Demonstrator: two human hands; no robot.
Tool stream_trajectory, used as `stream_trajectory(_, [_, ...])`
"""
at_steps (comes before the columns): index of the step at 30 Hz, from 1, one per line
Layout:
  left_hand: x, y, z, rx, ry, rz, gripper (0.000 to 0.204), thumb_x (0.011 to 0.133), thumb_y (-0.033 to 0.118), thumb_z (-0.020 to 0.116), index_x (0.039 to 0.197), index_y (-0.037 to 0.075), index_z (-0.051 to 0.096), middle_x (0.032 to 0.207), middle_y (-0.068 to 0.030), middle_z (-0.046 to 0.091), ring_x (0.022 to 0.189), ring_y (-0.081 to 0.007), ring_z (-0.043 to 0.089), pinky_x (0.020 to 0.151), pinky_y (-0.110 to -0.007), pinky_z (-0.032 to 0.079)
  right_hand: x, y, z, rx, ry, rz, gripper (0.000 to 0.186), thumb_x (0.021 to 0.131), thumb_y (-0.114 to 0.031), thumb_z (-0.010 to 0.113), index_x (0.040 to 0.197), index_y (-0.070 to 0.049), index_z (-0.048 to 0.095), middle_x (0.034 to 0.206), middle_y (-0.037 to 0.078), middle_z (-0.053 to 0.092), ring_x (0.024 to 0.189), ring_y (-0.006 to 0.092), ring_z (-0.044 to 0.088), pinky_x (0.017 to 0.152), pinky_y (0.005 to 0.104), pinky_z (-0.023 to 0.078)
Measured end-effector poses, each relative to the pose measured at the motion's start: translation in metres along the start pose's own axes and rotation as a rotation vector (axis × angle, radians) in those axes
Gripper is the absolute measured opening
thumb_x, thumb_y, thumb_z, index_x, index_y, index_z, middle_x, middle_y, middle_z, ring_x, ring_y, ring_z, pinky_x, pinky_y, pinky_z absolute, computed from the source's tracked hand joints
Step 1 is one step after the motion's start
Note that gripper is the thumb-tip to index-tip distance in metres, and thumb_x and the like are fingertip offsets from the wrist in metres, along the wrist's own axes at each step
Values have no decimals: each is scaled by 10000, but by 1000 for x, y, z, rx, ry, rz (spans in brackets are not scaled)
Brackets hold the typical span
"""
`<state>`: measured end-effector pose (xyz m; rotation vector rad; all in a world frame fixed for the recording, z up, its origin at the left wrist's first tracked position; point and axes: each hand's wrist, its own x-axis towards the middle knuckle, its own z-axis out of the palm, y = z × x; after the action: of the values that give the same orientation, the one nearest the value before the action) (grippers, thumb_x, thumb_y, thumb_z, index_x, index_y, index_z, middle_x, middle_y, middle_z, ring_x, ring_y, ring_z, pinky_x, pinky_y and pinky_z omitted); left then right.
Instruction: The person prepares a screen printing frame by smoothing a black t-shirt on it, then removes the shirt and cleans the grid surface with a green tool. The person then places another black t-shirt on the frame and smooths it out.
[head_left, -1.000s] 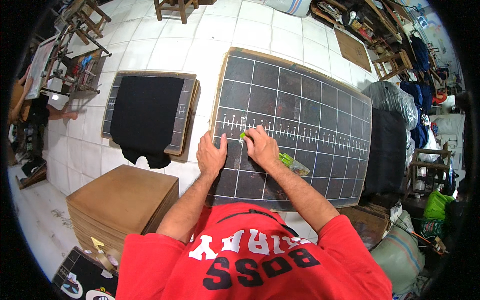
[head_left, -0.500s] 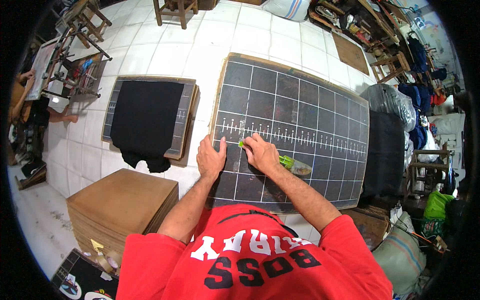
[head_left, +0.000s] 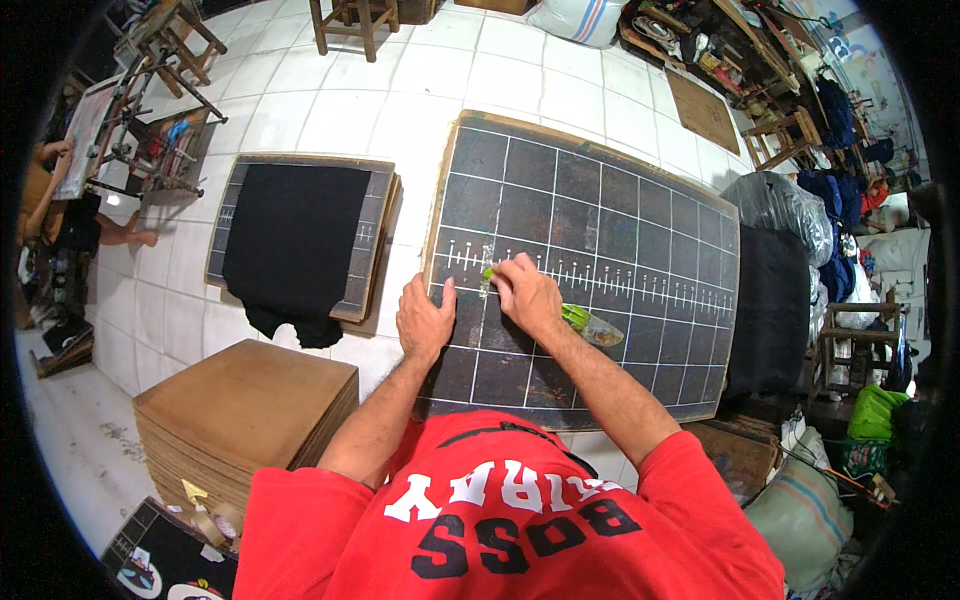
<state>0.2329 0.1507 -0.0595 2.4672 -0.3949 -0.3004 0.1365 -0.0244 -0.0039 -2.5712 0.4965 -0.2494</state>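
Note:
Before me lies a dark board (head_left: 560,370) marked with a white grid and a row of short ruled ticks. My right hand (head_left: 528,294) is closed in a pinch on a small bright green piece (head_left: 488,272); its kind I cannot make out. The piece meets the board on a pale smudged streak (head_left: 486,288) near the left end of the ticks. My left hand (head_left: 424,318) rests open on the board's left edge, fingers stretched out and thumb apart. Beside my right wrist is a clear plastic pouch or container (head_left: 600,328) with green in it, partly hidden by the wrist.
Left of the board, a black garment (head_left: 295,225) covers a smaller gridded board (head_left: 376,230). A stack of brown boards (head_left: 250,385) stands nearer. Another person's hand (head_left: 150,238) shows far left. Plastic-wrapped bundles (head_left: 785,205) and a sack (head_left: 805,500) sit to the right.
My right hand has moved slightly away from me over the board, carrying the green piece up the smudged streak to the ticks. My left hand stays at the edge.

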Motion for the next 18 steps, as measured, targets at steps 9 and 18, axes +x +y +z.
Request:
stream_trajectory(9, [-1,2,-2,-6,-13,-10,656,1026,531,650,1393,-9,583,1265,-252,668,1180,-437,649,998,-551,517,-6,-4,-4,-53,-60,-65,141,982,-232,749,1081,-144,699,989,89,631,787,379,727,659,492,604])
stream_trajectory(18, [-2,1,-1,-21,-1,-5,656,1031,525,647,1391,-20,587,1258,-253,673,1175,-439,654,994,-553,520,-14,-6,-2,-71,-117,-61,142,983,-217,745,1082,-137,683,986,80,619,810,353,732,654,491,599])
